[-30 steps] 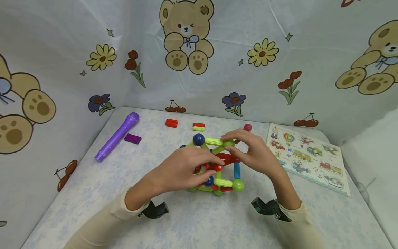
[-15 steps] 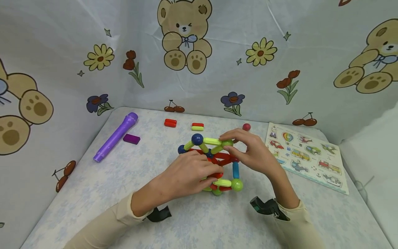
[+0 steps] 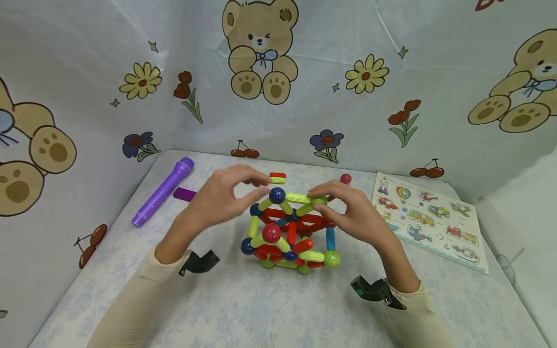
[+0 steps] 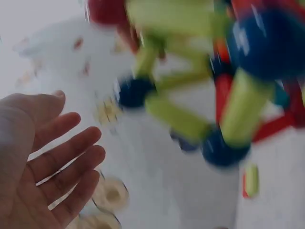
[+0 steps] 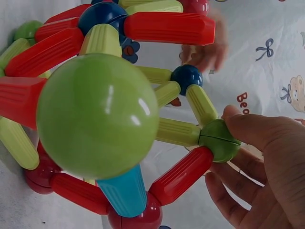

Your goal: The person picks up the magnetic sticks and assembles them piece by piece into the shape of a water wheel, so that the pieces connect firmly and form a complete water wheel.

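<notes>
From the head view, the magnetic rod-and-ball structure (image 3: 290, 231) sits in the middle of the desk (image 3: 270, 309), built from red, lime and blue sticks with balls at the joints. The right hand (image 3: 352, 212) pinches the green ball (image 3: 319, 200) at the top right corner of it. The left hand (image 3: 219, 195) is blurry, raised just left of the structure with fingers spread loose, gripping nothing. Also lying around: a purple flashlight (image 3: 163, 191) and a purple block (image 3: 184, 194) off to the left, a loose red ball (image 3: 345, 178) at the back, and a vehicle puzzle board (image 3: 431, 220) on the right.

Left wrist view is pretty smeared, but the left hand (image 4: 43, 157) shows a bare palm with relaxed fingers, the structure (image 4: 209, 86) up beside it.

Right wrist view: the right hand (image 5: 262, 162) has its thumb and fingertips around the green ball (image 5: 219, 140), close up on the structure (image 5: 105, 109).
</notes>
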